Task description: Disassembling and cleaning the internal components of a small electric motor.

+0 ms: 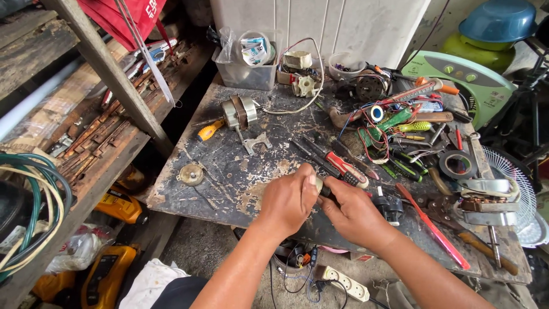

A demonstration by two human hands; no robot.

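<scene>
Both forearms reach up from the near edge, and the two hands meet over the near side of the worktop (229, 171), a dark, scratched board with flaking paint. Left hand (286, 200) is curled, its fingers pinching a small pale part (316, 184) from the left; right hand (354, 214) is clenched around a small dark piece (327, 193) that touches the pale part, most of it hidden under the fingers. Just beyond the hands lies a red-handled screwdriver (343, 166), and to their right a black plug-like part (390, 207) and a long red strip (432, 226). Farther left on the worktop sit a round brass-coloured disc (190, 174), a yellow-handled screwdriver (209, 130) and a small motor core with a shaft (240, 113). At the far side stands a clear plastic tub (246, 71). Tangled wires and green-handled tools (394, 129) crowd the far right, near a roll of black tape (457, 165). Below the near edge a white power strip (343, 281) lies on the floor.
</scene>
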